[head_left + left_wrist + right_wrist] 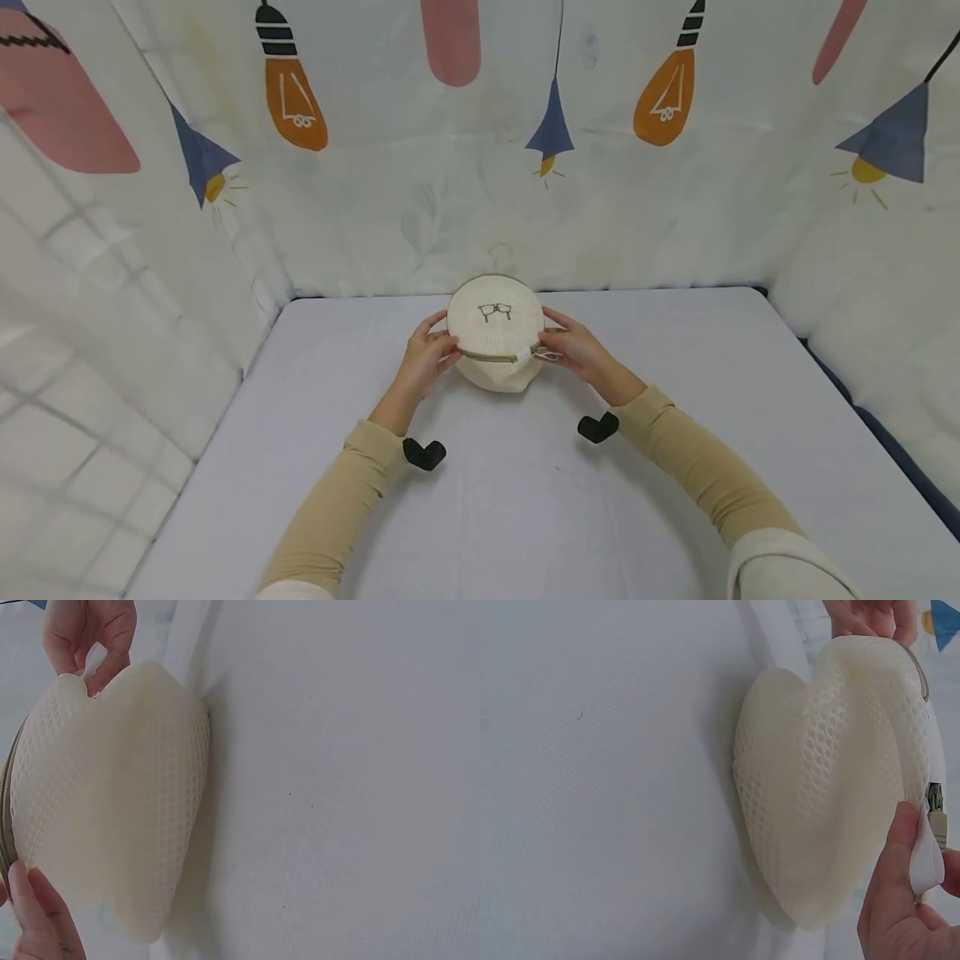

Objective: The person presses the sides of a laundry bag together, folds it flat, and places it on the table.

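Note:
A round cream mesh laundry bag (497, 321) with a dark line emblem on its lid is held upright near the back of the table. My left hand (427, 358) pinches its left rim, thumb and fingers on either side of the zipper edge (9, 802). On the opposite rim my right hand (576, 346) grips beside the zipper pull (935, 817) and a white fabric loop (928, 859). Below the lid, the mesh side (127, 802) sags in folds down to the tabletop.
A white cloth covers the table (510, 500). Behind it hangs a pale curtain (465, 192) printed with bulbs and lamps, and more curtain closes in the left and right sides. Black wrist-camera pieces (424, 455) stick out from both sleeves.

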`<state>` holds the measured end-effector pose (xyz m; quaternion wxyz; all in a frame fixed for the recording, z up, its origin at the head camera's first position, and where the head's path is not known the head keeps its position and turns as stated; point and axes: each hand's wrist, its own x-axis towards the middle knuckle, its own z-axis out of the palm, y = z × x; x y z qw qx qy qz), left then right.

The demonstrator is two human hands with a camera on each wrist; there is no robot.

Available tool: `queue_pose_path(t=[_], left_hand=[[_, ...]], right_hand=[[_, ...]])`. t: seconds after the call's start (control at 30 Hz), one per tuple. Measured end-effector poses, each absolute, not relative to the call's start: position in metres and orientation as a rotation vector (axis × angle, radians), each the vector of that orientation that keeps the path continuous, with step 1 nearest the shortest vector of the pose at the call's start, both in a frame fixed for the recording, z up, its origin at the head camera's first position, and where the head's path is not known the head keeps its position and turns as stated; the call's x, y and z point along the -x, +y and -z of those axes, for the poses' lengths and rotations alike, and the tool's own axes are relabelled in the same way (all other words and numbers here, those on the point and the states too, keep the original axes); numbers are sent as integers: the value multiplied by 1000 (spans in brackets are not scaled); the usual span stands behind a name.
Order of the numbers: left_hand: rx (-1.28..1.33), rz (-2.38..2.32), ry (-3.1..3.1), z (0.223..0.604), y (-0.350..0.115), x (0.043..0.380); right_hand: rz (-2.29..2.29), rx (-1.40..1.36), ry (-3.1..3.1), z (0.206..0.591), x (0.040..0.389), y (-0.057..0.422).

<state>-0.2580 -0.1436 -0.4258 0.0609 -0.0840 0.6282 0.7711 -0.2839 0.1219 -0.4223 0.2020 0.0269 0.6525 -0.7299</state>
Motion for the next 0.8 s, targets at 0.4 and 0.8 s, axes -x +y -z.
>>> queue_pose_path(t=[0.4,0.8], left_hand=[[255,-2329,1923,438,-147,256],[264,-2301,1948,442,-147,253]], right_hand=[[2038,-36,1821,439,285,118],[1995,-68,1886,449,285,115]])
